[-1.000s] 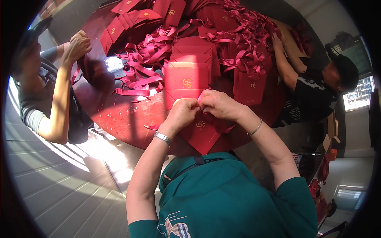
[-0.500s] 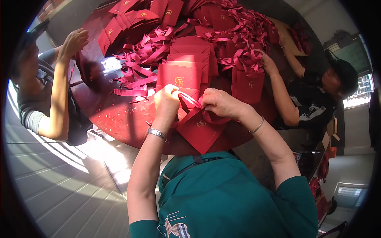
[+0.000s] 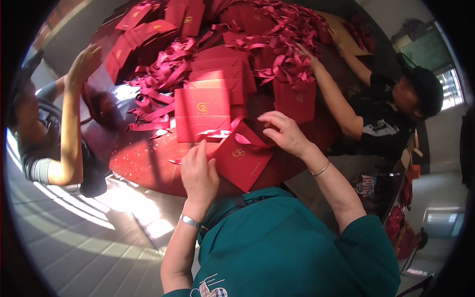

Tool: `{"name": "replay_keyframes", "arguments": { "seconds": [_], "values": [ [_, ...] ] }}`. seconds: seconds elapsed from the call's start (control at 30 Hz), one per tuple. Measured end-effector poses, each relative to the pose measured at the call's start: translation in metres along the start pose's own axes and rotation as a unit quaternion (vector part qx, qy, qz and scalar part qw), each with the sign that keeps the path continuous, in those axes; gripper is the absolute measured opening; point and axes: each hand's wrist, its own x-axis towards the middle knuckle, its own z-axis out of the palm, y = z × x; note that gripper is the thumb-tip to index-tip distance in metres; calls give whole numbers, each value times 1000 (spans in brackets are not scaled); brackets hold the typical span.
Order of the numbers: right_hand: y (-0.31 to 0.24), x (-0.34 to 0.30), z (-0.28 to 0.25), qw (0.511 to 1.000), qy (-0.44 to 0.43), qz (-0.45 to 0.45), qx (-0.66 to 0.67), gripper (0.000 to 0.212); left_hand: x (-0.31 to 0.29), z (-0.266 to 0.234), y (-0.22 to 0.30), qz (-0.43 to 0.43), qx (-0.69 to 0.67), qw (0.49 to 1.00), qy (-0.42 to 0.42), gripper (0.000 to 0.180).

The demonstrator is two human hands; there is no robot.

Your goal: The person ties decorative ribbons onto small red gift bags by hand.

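A small red paper bag with a gold emblem lies tilted, one corner toward me, at the near edge of the table. A pinkish-red ribbon loops up from its top. My left hand is beside the bag's left edge, fingers stretched and apart, holding nothing. On the other side, my right hand hovers by the bag's upper right, thumb and fingers spread with a gap between them. Just beyond lies a stack of red bags, the front one partly in sunlight.
Loose ribbons are heaped left of the stack. More folded bags lie at the far left of the round table. Another ribboned bag stands to the right. Co-workers sit on both sides; one's arm reaches in from the right.
Both hands have let go of the ribbon and opened. My left hand has come down toward me beside the bag; my right has moved slightly away to the right.
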Motion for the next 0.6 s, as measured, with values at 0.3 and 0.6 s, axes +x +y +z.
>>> {"name": "replay_keyframes", "arguments": {
  "seconds": [0.3,0.6],
  "values": [
    [66,-89,-37,982,39,-51,-180,23,-6,9,-4,-49,12,998,-46,28],
    [65,-84,-36,909,-77,-262,-316,25,-1,18,-10,-116,-7,990,-80,21]
  ]
}}
